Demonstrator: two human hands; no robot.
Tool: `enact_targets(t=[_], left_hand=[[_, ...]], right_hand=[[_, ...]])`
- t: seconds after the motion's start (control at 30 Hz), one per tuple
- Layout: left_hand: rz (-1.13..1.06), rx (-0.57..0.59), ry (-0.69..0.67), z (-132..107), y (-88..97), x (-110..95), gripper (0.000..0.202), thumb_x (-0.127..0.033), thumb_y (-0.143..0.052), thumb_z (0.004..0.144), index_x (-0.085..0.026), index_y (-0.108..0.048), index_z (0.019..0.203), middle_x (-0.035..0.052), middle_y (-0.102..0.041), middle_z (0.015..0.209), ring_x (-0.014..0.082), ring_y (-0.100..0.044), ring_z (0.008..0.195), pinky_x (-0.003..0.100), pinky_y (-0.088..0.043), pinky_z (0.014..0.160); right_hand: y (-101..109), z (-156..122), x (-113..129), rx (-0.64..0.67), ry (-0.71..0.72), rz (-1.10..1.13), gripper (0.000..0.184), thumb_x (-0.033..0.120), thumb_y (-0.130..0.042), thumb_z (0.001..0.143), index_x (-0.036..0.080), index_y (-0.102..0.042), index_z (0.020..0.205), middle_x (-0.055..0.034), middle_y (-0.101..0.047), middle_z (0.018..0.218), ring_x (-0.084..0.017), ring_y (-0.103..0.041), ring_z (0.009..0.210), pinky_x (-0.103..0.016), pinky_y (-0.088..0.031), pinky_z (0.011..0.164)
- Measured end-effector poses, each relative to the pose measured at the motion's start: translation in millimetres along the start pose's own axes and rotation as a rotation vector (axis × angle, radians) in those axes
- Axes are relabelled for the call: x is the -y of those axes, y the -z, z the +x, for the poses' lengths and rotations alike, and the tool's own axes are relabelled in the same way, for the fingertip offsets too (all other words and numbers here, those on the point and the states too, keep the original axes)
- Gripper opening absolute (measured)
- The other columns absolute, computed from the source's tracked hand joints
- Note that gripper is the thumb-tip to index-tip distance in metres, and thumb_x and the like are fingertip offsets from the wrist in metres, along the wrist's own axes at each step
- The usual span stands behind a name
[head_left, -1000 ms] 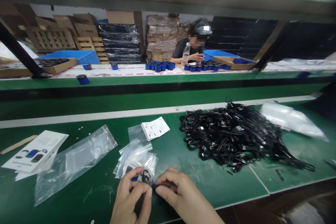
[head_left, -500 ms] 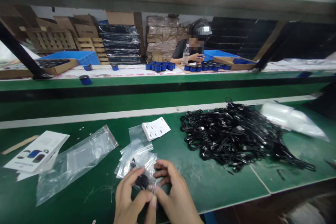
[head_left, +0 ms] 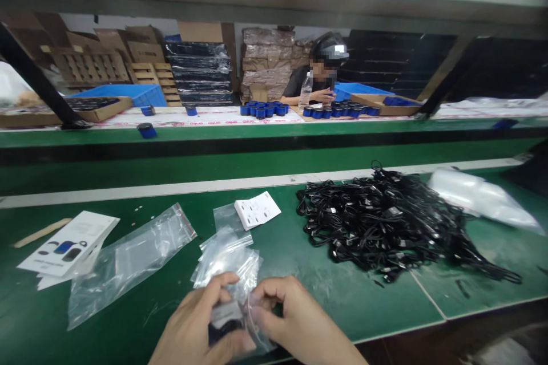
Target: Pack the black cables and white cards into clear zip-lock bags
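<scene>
At the near edge of the green table both hands pinch one small clear plastic bag (head_left: 240,319) with a dark coiled cable and a white slip inside. My left hand (head_left: 197,325) grips its left side, thumb on top. My right hand (head_left: 295,322) holds its right edge, fingers curled. Just beyond them lies a small stack of empty clear bags (head_left: 226,256). A large heap of black coiled cables (head_left: 385,222) sits to the right.
A bigger clear bag (head_left: 132,256) and printed leaflets (head_left: 68,245) lie to the left, a small white card (head_left: 257,211) ahead, crumpled plastic (head_left: 479,197) at far right. Across the conveyor a person (head_left: 319,77) sits behind rows of blue caps (head_left: 317,109).
The bag has come off the table into both hands and nearer to me. The cable, loose at the bag's mouth before, now sits inside it.
</scene>
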State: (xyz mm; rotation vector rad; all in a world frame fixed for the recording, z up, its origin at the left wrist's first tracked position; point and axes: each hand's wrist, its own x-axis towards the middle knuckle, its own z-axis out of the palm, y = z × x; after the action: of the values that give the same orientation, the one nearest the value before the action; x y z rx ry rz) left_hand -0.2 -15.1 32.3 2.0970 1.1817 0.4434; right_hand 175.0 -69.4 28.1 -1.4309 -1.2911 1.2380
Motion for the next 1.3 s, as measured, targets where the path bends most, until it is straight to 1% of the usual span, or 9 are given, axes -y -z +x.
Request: enact_targets(t=[0.07,0.17,0.3,0.4,0.57,0.73,0.9,1.1,1.3], left_hand=[[-0.138,0.120,0.086,3,1.9,-3,0.036,-0.039,-0.070,0.067,-0.031,-0.065,0.102,-0.0057,-0.070,0.072,0.0186,-0.065,0.066,0.021,-0.046,0.057],[-0.310,0.136,0.157,8,-5.1,-5,0.011,-0.034,-0.064,0.071,-0.023,-0.066,0.070,-0.0058,-0.061,0.062,0.0138,-0.057,0.060,0.019,-0.041,0.056],[-0.609,0.057,0.263,10,-14.8,-1,0.028,-0.038,-0.066,0.071,-0.018,-0.055,0.056,-0.0078,-0.043,0.053,0.0089,-0.042,0.051,0.018,-0.035,0.050],[-0.752,0.000,0.279,9,-18.7,3,0.031,-0.044,-0.069,0.071,-0.017,-0.058,0.060,-0.0071,-0.045,0.056,0.0088,-0.044,0.053,0.017,-0.037,0.050],[-0.693,-0.072,0.219,9,-22.2,7,0.028,-0.047,-0.063,0.077,-0.020,-0.065,0.067,-0.0052,-0.050,0.066,0.0082,-0.046,0.055,0.016,-0.037,0.049],[-0.599,-0.128,0.152,10,-18.9,4,0.028,-0.041,-0.061,0.078,-0.020,-0.059,0.060,-0.0056,-0.046,0.067,0.0076,-0.042,0.052,0.017,-0.034,0.047],[-0.610,-0.195,0.104,10,-16.6,-5,0.030,-0.038,-0.060,0.079,-0.020,-0.054,0.056,-0.0056,-0.042,0.062,0.0096,-0.041,0.055,0.016,-0.038,0.052],[-0.745,-0.168,0.116,11,-29.8,-1,0.029,-0.046,-0.063,0.078,-0.020,-0.062,0.064,-0.0054,-0.047,0.066,0.0066,-0.044,0.052,0.015,-0.034,0.046],[-0.681,-0.209,0.036,11,-27.2,-4,0.022,-0.035,-0.065,0.077,-0.020,-0.066,0.062,-0.0030,-0.053,0.063,0.0096,-0.048,0.055,0.015,-0.040,0.050]], right_hand=[[5,-1,3,0.056,0.010,-0.009,0.018,0.008,-0.053,0.074,0.014,-0.070,0.075,0.0013,-0.062,0.065,-0.012,-0.054,0.060,-0.020,-0.041,0.058],[8,-3,2,0.023,-0.007,0.100,0.016,0.012,-0.052,0.079,0.014,-0.066,0.086,0.0010,-0.063,0.067,-0.012,-0.056,0.062,-0.022,-0.044,0.062],[7,-7,-6,-0.070,-0.042,0.171,0.026,0.022,-0.066,0.075,0.016,-0.062,0.100,-0.0024,-0.064,0.082,-0.016,-0.057,0.074,-0.026,-0.044,0.068],[4,-9,-14,-0.123,-0.059,0.105,0.013,0.026,-0.068,0.071,0.016,-0.064,0.078,-0.0005,-0.058,0.071,-0.015,-0.053,0.066,-0.025,-0.040,0.062],[3,-7,-14,-0.226,-0.063,0.092,0.024,0.037,-0.057,0.079,0.017,-0.056,0.067,0.0006,-0.053,0.061,-0.015,-0.047,0.060,-0.026,-0.036,0.059],[5,-6,-9,-0.281,0.067,-0.013,0.025,0.032,-0.053,0.083,0.018,-0.052,0.063,0.0021,-0.047,0.064,-0.014,-0.045,0.060,-0.025,-0.034,0.057],[3,-3,-15,-0.254,0.080,-0.019,0.021,0.028,-0.052,0.085,0.018,-0.052,0.066,0.0024,-0.047,0.066,-0.013,-0.045,0.060,-0.024,-0.035,0.057],[0,-1,-17,-0.245,0.155,0.037,0.016,0.024,-0.055,0.082,0.017,-0.057,0.069,0.0002,-0.051,0.070,-0.014,-0.050,0.064,-0.024,-0.039,0.061],[-3,0,-9,-0.257,0.239,-0.043,0.019,0.024,-0.053,0.082,0.017,-0.054,0.065,-0.0009,-0.051,0.066,-0.015,-0.050,0.062,-0.023,-0.038,0.058]])
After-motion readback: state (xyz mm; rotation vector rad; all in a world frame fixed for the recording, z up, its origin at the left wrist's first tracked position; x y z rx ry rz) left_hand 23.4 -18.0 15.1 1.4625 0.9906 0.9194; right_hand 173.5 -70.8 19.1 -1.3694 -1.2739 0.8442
